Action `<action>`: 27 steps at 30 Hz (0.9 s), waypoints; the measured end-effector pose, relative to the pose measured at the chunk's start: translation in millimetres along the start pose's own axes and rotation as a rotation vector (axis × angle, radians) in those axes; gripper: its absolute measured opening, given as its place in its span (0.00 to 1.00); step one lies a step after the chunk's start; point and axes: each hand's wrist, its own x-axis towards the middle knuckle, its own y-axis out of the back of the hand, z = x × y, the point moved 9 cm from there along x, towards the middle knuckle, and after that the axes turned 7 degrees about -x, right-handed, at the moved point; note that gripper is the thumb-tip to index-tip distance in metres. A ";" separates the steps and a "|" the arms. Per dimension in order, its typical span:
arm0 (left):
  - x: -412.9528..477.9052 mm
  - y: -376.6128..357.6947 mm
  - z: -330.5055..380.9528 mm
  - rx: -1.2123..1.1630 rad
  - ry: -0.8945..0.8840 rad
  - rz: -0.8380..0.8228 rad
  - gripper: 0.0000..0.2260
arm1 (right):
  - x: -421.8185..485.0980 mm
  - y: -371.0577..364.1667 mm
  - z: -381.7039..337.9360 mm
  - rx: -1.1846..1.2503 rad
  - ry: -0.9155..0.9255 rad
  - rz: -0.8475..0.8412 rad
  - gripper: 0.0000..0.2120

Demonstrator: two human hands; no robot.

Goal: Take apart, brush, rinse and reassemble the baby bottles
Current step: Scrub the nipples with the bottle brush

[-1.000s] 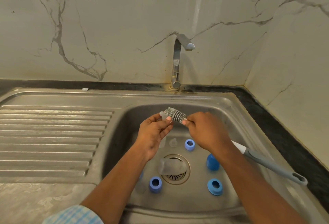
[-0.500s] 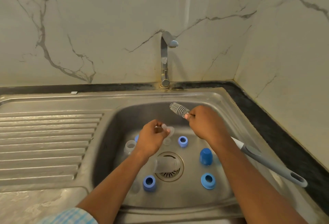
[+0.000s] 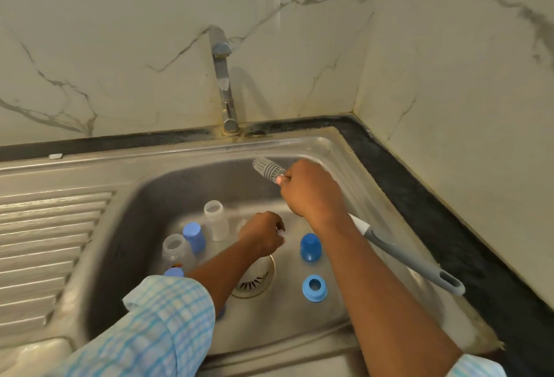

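Note:
My right hand (image 3: pixel 311 193) grips a bottle brush over the back of the sink basin. Its grey bristle head (image 3: pixel 268 168) points up and left, and its grey handle (image 3: pixel 419 265) trails off to the right. My left hand (image 3: pixel 263 232) is down near the basin floor with its fingers curled. Blur hides whether it holds a clear teat. Two clear bottle bodies (image 3: pixel 215 220) (image 3: pixel 177 250) stand upright on the left. A light blue cap (image 3: pixel 195 237) stands between them. A darker blue cap (image 3: pixel 311 247) and a blue screw ring (image 3: pixel 314 287) sit on the right.
The steel sink (image 3: pixel 186 163) has a drain strainer (image 3: pixel 254 279) in the middle and a tap (image 3: pixel 223 76) at the back. A ribbed drainboard (image 3: pixel 45 241) lies to the left. Marble walls close in behind and on the right. Another blue part (image 3: pixel 174 272) peeks out by my sleeve.
My left hand has left the brush head and dropped to the basin floor. My right hand has lifted the brush up and to the right. The view has shifted, showing the bottles on the left.

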 end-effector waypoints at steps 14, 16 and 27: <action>-13.2 51.4 0.4 -0.108 -0.004 0.044 0.13 | -2.7 -5.2 -11.6 -0.002 0.054 -0.066 0.13; -36.2 85.3 -7.9 -0.135 -0.012 0.074 0.09 | -3.7 -13.0 -17.1 -0.012 0.093 -0.123 0.12; -111.4 116.6 -104.7 0.134 0.248 -0.033 0.03 | -20.0 -39.1 -36.8 -0.133 0.218 -0.312 0.12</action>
